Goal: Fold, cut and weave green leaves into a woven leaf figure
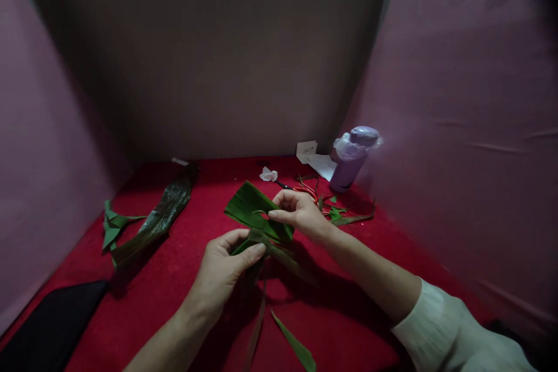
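Observation:
Both hands work on a folded green leaf (251,209) held above the red cloth (357,279). My left hand (224,270) pinches the lower folds of the leaf between thumb and fingers. My right hand (299,212) grips the upper right part, fingers curled around it. A long narrow leaf strip (258,319) hangs down from the bundle toward me. A loose pointed green strip (296,346) lies near the front.
A long dark leaf (159,221) and folded green leaf pieces (112,228) lie at the left. At the back right stand a purple bottle (352,160), white paper (320,163), a crumpled white bit (268,174) and leaf trimmings (337,214). A black object (52,325) sits front left.

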The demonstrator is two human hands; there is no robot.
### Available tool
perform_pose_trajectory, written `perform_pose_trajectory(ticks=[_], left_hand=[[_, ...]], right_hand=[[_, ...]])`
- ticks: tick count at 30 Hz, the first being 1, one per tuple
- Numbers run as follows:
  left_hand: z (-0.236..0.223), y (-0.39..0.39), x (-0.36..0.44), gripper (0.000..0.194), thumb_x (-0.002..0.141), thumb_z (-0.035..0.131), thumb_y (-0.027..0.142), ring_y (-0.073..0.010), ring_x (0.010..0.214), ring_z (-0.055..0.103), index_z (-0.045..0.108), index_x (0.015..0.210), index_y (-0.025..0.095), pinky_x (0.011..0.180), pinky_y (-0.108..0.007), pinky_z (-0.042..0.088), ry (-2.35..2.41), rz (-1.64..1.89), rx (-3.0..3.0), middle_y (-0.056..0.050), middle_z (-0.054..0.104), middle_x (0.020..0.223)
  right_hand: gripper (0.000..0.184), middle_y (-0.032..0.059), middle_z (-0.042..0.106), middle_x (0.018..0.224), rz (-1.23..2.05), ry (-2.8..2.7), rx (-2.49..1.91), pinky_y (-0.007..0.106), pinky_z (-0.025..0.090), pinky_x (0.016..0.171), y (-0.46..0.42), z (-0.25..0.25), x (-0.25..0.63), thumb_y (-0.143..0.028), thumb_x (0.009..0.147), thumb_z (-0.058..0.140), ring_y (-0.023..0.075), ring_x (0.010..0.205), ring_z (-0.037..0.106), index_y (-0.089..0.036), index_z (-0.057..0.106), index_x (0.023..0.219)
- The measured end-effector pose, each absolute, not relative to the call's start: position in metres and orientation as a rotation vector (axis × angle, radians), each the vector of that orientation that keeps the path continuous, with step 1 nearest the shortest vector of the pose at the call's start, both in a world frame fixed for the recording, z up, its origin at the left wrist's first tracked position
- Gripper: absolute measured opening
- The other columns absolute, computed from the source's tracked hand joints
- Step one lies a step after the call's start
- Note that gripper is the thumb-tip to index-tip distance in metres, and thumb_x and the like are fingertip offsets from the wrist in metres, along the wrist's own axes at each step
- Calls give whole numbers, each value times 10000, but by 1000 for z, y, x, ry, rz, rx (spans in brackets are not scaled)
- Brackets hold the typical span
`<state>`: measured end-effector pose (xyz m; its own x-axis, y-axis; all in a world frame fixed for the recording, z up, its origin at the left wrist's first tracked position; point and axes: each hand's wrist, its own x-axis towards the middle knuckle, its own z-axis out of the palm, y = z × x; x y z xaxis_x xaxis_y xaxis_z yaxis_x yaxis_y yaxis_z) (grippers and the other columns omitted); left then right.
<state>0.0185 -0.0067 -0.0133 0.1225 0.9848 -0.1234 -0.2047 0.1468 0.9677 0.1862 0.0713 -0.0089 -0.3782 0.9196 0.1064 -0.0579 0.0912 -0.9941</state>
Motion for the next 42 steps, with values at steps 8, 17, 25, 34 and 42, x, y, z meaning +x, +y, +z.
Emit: perform_pose_trajectory(ticks=[8, 17, 25, 34, 42], left_hand=[[-14, -8, 16, 98, 621, 766, 208, -75, 531, 507, 713, 693, 167, 510, -167, 413, 988, 1141, 1267, 25, 611, 593], [-15, -8, 16, 103, 615, 768, 192, -66, 481, 485, 731, 711, 183, 478, -168, 402, 944, 1153, 1289, 25, 589, 557], [-21, -9, 14, 110, 605, 774, 177, -82, 504, 516, 739, 707, 194, 482, -179, 432, 944, 1178, 1287, -1, 644, 622], [-19, -8, 16, 118, 595, 780, 180, -95, 557, 548, 745, 706, 198, 526, -173, 454, 973, 1190, 1321, -5, 663, 650], [-20, -7, 14, 103, 602, 781, 218, -82, 540, 527, 733, 692, 200, 504, -154, 441, 1032, 1192, 1292, 19, 627, 594]], right_hand=[[287, -52, 527, 575, 1421, -1538, -821, 206, 365, 499, 56, -5, 190, -326, 630, 750, 78, 499, 476, -157, 528, 698], [113, -1, 598, 721, 1214, -1990, -710, 226, 410, 655, 39, 5, 197, -217, 822, 569, 100, 681, 515, -137, 648, 820], [296, -9, 588, 810, 1763, -1896, -522, 207, 438, 642, 45, 7, 210, -175, 684, 727, 89, 710, 539, -149, 606, 954], [142, 0, 651, 761, 1835, -1650, -628, 190, 452, 622, 54, -4, 206, -150, 730, 631, 64, 634, 590, -129, 651, 869], [233, 22, 659, 747, 1033, -1777, -837, 241, 497, 601, 50, -7, 199, -72, 735, 484, 112, 643, 610, -138, 650, 885]])
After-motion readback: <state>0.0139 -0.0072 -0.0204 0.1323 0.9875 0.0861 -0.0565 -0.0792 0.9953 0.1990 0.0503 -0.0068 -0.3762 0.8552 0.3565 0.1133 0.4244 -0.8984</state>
